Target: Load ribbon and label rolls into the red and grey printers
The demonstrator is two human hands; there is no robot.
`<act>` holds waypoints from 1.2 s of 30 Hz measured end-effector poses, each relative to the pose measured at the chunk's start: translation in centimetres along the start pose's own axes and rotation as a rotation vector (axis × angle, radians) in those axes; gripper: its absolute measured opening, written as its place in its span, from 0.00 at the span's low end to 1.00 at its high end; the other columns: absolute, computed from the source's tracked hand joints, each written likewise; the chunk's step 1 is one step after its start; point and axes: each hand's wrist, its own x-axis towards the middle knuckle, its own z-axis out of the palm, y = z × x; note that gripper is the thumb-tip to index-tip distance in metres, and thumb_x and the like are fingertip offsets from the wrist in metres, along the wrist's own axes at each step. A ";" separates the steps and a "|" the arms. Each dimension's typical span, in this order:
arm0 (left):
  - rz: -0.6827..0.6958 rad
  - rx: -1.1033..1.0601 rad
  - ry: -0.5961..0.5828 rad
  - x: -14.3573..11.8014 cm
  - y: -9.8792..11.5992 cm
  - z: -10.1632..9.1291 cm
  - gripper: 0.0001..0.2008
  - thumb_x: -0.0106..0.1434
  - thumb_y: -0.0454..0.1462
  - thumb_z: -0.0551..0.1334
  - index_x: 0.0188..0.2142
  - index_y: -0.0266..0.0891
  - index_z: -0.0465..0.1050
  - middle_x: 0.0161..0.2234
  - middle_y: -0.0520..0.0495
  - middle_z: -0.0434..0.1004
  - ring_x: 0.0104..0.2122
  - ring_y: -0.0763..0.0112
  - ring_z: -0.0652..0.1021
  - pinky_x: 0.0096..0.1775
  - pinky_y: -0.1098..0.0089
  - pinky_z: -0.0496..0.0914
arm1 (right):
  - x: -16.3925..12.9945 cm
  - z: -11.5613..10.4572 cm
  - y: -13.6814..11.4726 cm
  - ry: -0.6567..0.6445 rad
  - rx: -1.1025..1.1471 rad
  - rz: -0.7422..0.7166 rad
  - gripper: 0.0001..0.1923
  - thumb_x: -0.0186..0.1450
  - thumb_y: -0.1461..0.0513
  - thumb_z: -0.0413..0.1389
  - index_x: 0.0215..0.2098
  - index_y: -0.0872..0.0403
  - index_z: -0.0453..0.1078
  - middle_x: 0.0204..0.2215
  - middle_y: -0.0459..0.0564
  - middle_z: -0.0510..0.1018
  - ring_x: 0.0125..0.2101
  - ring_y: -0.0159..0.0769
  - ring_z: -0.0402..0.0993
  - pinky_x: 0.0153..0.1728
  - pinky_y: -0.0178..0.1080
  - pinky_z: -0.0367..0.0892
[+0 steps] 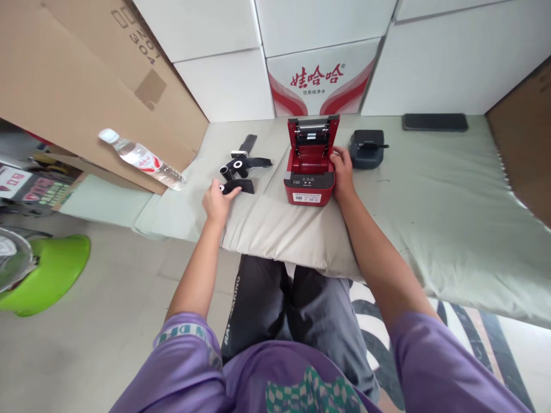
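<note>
A small red and black label printer (pixel 309 182) stands on the padded surface with its lid (pixel 314 135) raised; no roll can be made out inside. My right hand (pixel 343 172) is curled against its right side. To the left, my left hand (pixel 218 202) grips a small black roll with a white core and a loose black tail (pixel 241 186). Just beyond that hand lie a short black tube (pixel 225 173) and another black roll with a white core (pixel 237 165), its strip trailing to the right. Behind these is a black strip with a white band (pixel 247 144).
Right of the printer sits a dark blue case (pixel 367 152) with a black strap. A black phone-like slab (pixel 434 122) lies farther right. A water bottle (pixel 142 158) lies at the left by a cardboard box (pixel 99 69). White cartons (pixel 318 80) form the back wall.
</note>
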 end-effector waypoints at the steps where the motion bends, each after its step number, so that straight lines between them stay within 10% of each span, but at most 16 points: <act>1: 0.004 0.015 -0.016 -0.1 0.0 0.0 0.23 0.59 0.55 0.74 0.42 0.45 0.71 0.41 0.41 0.80 0.46 0.46 0.81 0.46 0.57 0.71 | 0.0 0.0 0.0 -0.001 0.000 -0.001 0.31 0.56 0.37 0.68 0.48 0.44 0.73 0.46 0.46 0.84 0.50 0.44 0.81 0.57 0.51 0.78; 7: 0.116 -0.107 0.097 -0.1 -0.4 -1.7 0.22 0.63 0.49 0.71 0.50 0.43 0.72 0.54 0.39 0.78 0.50 0.51 0.80 0.50 0.57 0.73 | 0.0 -0.1 0.1 -0.016 -0.009 -0.010 0.31 0.58 0.36 0.67 0.49 0.44 0.72 0.48 0.47 0.83 0.50 0.44 0.81 0.56 0.50 0.78; 11: 0.172 -0.282 0.265 2.6 0.0 -3.6 0.10 0.71 0.45 0.62 0.43 0.43 0.75 0.44 0.43 0.78 0.45 0.58 0.77 0.57 0.56 0.71 | 0.2 -0.1 0.3 -0.017 -0.006 -0.007 0.31 0.57 0.36 0.67 0.49 0.44 0.72 0.47 0.47 0.83 0.49 0.43 0.82 0.55 0.50 0.78; 18: 0.369 -0.050 -0.128 7.7 3.9 -2.9 0.16 0.53 0.47 0.79 0.32 0.41 0.78 0.51 0.37 0.74 0.62 0.39 0.70 0.62 0.48 0.68 | 0.4 -0.2 0.6 -0.006 -0.012 -0.004 0.29 0.58 0.38 0.67 0.50 0.44 0.72 0.45 0.46 0.83 0.47 0.43 0.82 0.55 0.50 0.79; 22: 0.388 -0.024 -0.158 7.4 6.0 -1.3 0.15 0.54 0.41 0.78 0.35 0.38 0.78 0.55 0.38 0.73 0.63 0.43 0.70 0.63 0.50 0.67 | 0.2 0.0 0.4 0.011 0.018 0.007 0.29 0.57 0.39 0.68 0.49 0.44 0.73 0.45 0.46 0.84 0.47 0.42 0.83 0.56 0.51 0.79; 30: 0.321 -1.049 0.005 4.7 8.7 -1.7 0.25 0.58 0.56 0.74 0.43 0.45 0.68 0.36 0.50 0.77 0.42 0.64 0.82 0.45 0.65 0.78 | 0.1 0.1 0.2 0.010 0.006 0.011 0.31 0.56 0.37 0.68 0.48 0.44 0.72 0.44 0.46 0.84 0.48 0.42 0.82 0.55 0.49 0.80; 36: 0.292 -1.170 -0.103 3.6 9.6 -2.0 0.34 0.55 0.65 0.73 0.48 0.46 0.73 0.42 0.45 0.82 0.51 0.57 0.85 0.47 0.63 0.81 | 0.2 0.1 0.3 -0.006 0.000 0.004 0.30 0.57 0.37 0.67 0.48 0.44 0.71 0.45 0.46 0.83 0.47 0.42 0.82 0.54 0.49 0.78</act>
